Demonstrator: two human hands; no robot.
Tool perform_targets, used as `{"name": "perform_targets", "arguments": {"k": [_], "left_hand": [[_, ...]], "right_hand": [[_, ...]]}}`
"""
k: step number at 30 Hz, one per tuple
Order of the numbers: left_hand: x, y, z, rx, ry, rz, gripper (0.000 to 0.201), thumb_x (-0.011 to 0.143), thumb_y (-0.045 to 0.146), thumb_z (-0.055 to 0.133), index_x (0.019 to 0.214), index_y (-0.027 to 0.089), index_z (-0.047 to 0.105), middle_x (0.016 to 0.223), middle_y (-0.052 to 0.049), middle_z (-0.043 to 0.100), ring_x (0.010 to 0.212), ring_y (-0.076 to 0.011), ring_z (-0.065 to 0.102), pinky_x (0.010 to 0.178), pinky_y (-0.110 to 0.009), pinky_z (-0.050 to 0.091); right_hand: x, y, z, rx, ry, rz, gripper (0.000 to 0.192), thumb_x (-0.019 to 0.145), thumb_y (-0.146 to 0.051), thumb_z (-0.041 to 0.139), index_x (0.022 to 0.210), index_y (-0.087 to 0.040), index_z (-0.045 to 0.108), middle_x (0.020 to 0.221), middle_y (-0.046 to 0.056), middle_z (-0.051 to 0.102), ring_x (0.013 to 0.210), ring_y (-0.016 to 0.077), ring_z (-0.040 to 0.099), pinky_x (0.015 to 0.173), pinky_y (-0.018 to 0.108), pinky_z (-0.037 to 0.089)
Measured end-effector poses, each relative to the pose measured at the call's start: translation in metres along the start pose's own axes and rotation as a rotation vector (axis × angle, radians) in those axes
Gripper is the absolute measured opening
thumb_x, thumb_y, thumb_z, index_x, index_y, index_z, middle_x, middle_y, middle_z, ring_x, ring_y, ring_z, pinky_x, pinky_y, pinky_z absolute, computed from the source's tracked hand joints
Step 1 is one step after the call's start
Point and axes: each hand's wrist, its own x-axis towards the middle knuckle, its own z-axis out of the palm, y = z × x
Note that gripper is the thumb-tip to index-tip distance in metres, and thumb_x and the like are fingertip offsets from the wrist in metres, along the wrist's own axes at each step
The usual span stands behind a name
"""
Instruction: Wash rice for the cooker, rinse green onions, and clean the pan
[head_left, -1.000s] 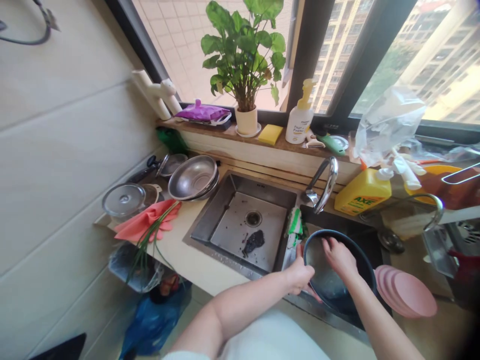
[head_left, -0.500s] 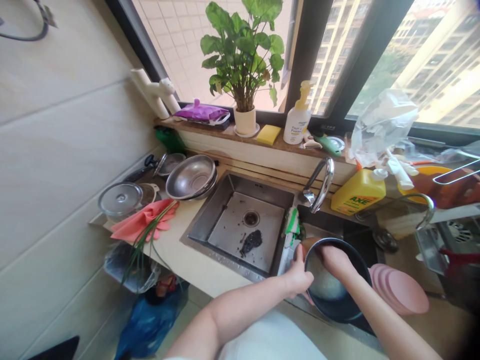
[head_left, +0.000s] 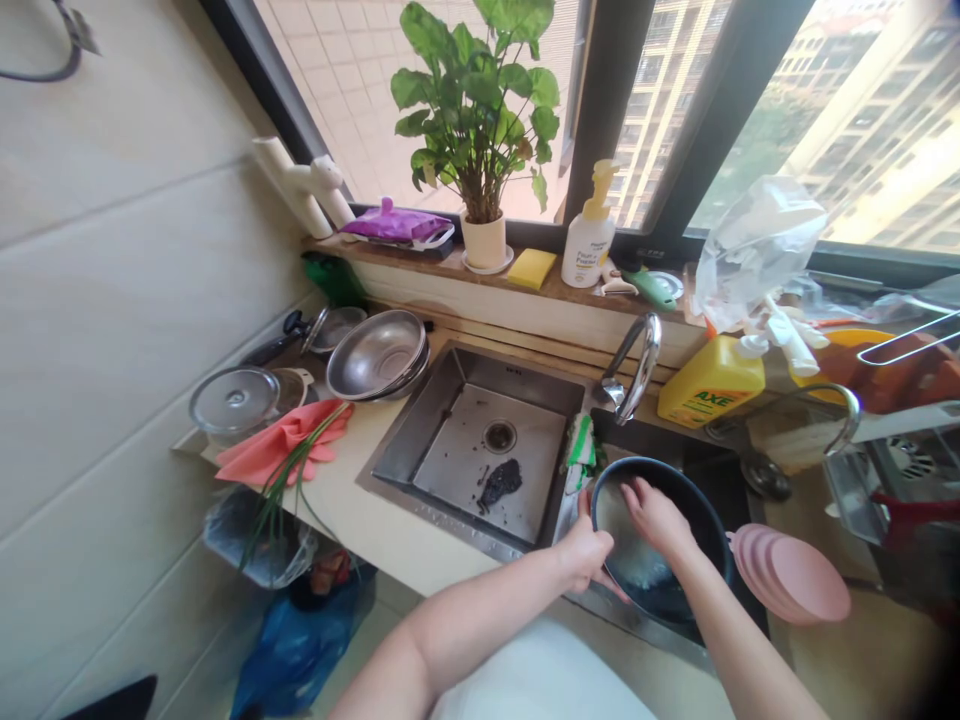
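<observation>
A dark round pot point(head_left: 701, 510) is tilted over the right sink basin, with a pale, whitish, wet layer inside it. My left hand point(head_left: 586, 550) grips the pot at its left side, thumb near the rim and fingers reaching underneath. Inside the pot, my right hand point(head_left: 658, 515) is lowered toward the pale contents, its fingers loosely stretched and partly apart. Whether the fingertips touch the contents is hard to tell. Just left of the pot, a green-and-white cloth point(head_left: 580, 445) hangs over the divider between the basins.
Dark wet scraps point(head_left: 501, 484) lie in the left sink basin point(head_left: 465, 465). The faucet point(head_left: 637, 365) rises behind the pot. Pink plates point(head_left: 806, 578) stand to the right, beyond them a yellow detergent bottle point(head_left: 709, 385). Steel bowls point(head_left: 379, 355) and pink gloves point(head_left: 281, 445) are on the left counter.
The pot has shifted slightly left and up. My right hand has drawn back a little, its fingers now showing more. My left hand keeps its grip.
</observation>
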Motion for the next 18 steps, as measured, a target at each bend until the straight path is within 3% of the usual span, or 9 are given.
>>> {"name": "perform_targets", "arguments": {"k": [3,7,9,12,15,18], "left_hand": [[-0.004,0.004,0.001,0.033,-0.059,-0.026,0.104,0.072,0.009,0.051,0.147,0.034,-0.017,0.149,-0.019,0.035,0.074,-0.0284,0.072,0.065,-0.049,0.062],[-0.005,0.006,0.004,0.073,-0.077,-0.031,0.102,0.073,0.007,0.049,0.147,0.033,-0.017,0.146,-0.022,0.037,0.069,-0.0263,0.072,0.058,-0.046,0.063],[-0.005,0.006,0.003,0.090,-0.069,-0.036,0.101,0.073,0.006,0.046,0.147,0.033,-0.017,0.144,-0.022,0.040,0.062,-0.0227,0.071,0.053,-0.043,0.063],[-0.005,0.007,0.000,0.115,-0.085,-0.036,0.099,0.075,0.006,0.044,0.146,0.034,-0.019,0.139,-0.021,0.047,0.057,-0.0195,0.070,0.050,-0.040,0.062],[-0.007,0.010,0.001,0.181,-0.056,-0.009,0.102,0.074,0.005,0.047,0.146,0.035,-0.019,0.139,-0.021,0.046,0.059,-0.0210,0.071,0.052,-0.041,0.062],[-0.010,0.015,0.005,0.191,-0.017,0.017,0.102,0.074,0.009,0.049,0.146,0.035,-0.017,0.146,-0.021,0.038,0.059,-0.0223,0.070,0.056,-0.047,0.062]], "right_hand": [[0.006,-0.011,0.001,-0.181,0.040,-0.087,0.040,0.094,-0.028,0.031,0.110,-0.011,0.063,0.105,0.020,0.063,0.095,0.0268,0.061,0.080,0.034,0.044],[-0.014,-0.013,0.022,-0.250,-0.132,-0.419,0.035,0.086,-0.018,0.041,0.111,-0.013,0.066,0.119,0.018,0.059,0.110,0.0292,0.053,0.092,0.037,0.040],[-0.028,-0.006,0.025,-0.299,-0.225,-0.507,0.034,0.085,-0.017,0.043,0.107,-0.016,0.068,0.121,0.016,0.059,0.114,0.0314,0.051,0.094,0.042,0.039],[-0.033,0.009,0.013,-0.429,-0.294,-0.397,0.033,0.084,-0.011,0.041,0.097,-0.014,0.072,0.115,0.018,0.062,0.110,0.0344,0.054,0.086,0.045,0.042],[-0.019,0.020,-0.003,-0.403,-0.144,-0.286,0.034,0.088,-0.014,0.038,0.106,-0.013,0.068,0.116,0.020,0.061,0.108,0.0321,0.057,0.080,0.039,0.044],[-0.005,0.029,0.000,-0.287,-0.057,-0.055,0.038,0.094,-0.022,0.032,0.114,-0.006,0.061,0.104,0.022,0.066,0.093,0.0284,0.065,0.074,0.035,0.045]]}}
